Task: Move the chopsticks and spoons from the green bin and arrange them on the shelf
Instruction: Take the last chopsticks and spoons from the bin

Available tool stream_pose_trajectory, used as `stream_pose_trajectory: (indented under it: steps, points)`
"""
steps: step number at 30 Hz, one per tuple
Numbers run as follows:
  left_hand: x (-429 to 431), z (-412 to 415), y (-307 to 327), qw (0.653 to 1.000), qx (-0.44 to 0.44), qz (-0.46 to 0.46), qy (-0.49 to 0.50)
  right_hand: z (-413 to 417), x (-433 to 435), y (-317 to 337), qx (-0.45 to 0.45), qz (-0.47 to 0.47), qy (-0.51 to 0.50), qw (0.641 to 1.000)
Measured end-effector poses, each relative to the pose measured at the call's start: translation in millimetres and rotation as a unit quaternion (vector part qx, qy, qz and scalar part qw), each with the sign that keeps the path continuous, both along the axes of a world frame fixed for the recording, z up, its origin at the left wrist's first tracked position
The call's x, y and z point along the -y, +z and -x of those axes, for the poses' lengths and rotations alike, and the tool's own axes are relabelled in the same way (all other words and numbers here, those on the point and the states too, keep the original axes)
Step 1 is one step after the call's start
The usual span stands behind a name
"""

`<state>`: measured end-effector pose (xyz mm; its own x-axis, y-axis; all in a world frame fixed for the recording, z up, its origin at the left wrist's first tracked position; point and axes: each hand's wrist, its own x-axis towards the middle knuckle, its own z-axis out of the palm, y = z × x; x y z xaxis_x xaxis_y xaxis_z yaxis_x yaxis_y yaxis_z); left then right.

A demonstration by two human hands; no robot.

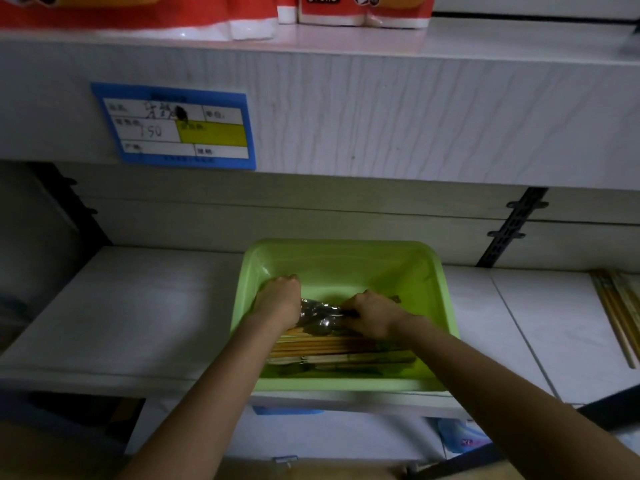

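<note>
A green bin (346,258) sits on the white shelf (138,313) in front of me. Inside it lie packs of wooden chopsticks (339,348) and a shiny silvery bundle of spoons (320,315). My left hand (278,299) is curled round the left end of the spoon bundle. At its right end, my right hand (372,315) grips the same bundle with fingers curled. Both hands are down inside the bin. Their fingertips are hidden behind the knuckles.
More chopsticks (620,306) lie on the shelf at the far right. An upper shelf board with a blue price label (176,128) hangs above, carrying red paper-roll packs (363,10). A black bracket rail (509,230) runs down the back wall.
</note>
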<state>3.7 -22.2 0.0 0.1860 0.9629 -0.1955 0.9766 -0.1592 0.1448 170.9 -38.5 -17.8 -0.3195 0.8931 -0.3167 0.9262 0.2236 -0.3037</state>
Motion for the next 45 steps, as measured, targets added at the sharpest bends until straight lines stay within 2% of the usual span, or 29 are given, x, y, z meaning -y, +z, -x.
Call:
stream_pose_trajectory:
  steps: [7, 16, 27, 32, 41, 43, 45]
  points:
    - [-1, 0, 2, 1.0, -0.009, 0.004, 0.023, -8, -7, 5, -0.013, 0.013, -0.053, 0.998]
    - [0, 1, 2, 0.999, -0.019, 0.024, 0.007, 6, -2, -2, 0.094, -0.015, 0.004, 0.995]
    - [-1, 1, 1, 0.999, -0.026, 0.026, -0.008, 15, -2, -5, 0.052, -0.012, -0.007, 0.999]
    - [0, 2, -1, 0.999, -0.018, 0.03, -0.008, 17, 2, -1, 0.11, -0.042, 0.046, 0.992]
    - [-3, 2, 1, 0.993, 0.085, 0.012, 0.078, -10, -4, 26, 0.023, -0.056, -0.004, 0.998]
    - [0, 4, 2, 0.997, 0.067, 0.023, 0.041, -16, -3, 33, -0.048, -0.057, -0.033, 0.997]
    - [6, 1, -3, 0.997, 0.029, 0.057, -0.053, -18, -1, 38, -0.083, -0.042, -0.042, 0.995]
